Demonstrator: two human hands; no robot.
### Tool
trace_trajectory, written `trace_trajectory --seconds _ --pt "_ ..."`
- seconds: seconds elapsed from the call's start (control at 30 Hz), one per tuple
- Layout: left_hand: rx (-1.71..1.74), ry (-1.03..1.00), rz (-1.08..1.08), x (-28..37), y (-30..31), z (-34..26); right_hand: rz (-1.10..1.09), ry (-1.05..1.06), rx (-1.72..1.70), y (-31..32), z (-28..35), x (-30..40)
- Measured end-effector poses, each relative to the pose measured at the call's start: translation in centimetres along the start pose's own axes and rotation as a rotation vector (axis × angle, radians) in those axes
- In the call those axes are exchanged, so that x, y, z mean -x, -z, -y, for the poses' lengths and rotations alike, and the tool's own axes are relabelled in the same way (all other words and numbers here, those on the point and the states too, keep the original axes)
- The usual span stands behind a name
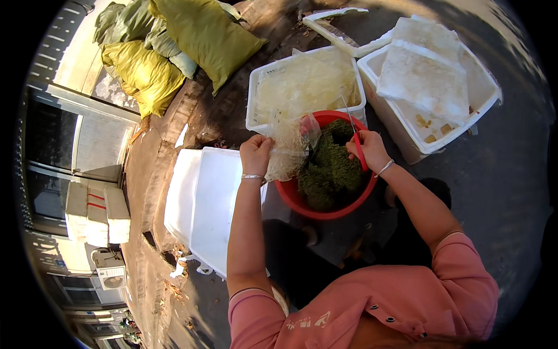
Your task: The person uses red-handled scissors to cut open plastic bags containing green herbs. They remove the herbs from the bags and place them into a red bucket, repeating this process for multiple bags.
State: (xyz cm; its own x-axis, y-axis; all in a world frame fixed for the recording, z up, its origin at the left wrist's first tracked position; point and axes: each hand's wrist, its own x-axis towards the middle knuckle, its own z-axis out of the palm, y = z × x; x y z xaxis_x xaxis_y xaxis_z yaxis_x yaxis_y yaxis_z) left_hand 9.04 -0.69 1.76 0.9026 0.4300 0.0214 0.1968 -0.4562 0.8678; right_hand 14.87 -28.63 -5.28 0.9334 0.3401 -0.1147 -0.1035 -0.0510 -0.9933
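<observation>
My left hand pinches the edge of a clear plastic bag, which looks crumpled and holds pale, stringy material. The bag hangs over the left rim of a round red plastic basin. Dark green, moss-like plant clumps fill much of this basin. In my right hand are red-handled scissors, their thin blades pointing away from me above the basin's right side. Whether the blades are parted is hard to tell. The basin stands on the ground in front of my legs.
Beyond the basin is a white plastic crate heaped with clear plastic bags. A foam box with a broken lid stands at right. White foam boxes lie beside my left arm. Yellow woven sacks are piled at far left.
</observation>
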Motion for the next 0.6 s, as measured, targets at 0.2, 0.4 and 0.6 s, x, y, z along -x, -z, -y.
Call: trace_trajectory --seconds 0.2,0.4,0.6 --pt "-0.278 0.096 0.185 -0.2 -0.4 0.1 0.015 0.172 0.289 0.1 -1.1 -0.3" --pt "-0.724 -0.293 0.358 0.8 -3.2 -4.2 -0.098 0.767 0.277 -1.9 4.0 0.8" --pt "-0.861 -0.567 0.26 2.9 -7.0 -4.3 -0.011 0.8 0.555 -3.2 4.0 -0.6"
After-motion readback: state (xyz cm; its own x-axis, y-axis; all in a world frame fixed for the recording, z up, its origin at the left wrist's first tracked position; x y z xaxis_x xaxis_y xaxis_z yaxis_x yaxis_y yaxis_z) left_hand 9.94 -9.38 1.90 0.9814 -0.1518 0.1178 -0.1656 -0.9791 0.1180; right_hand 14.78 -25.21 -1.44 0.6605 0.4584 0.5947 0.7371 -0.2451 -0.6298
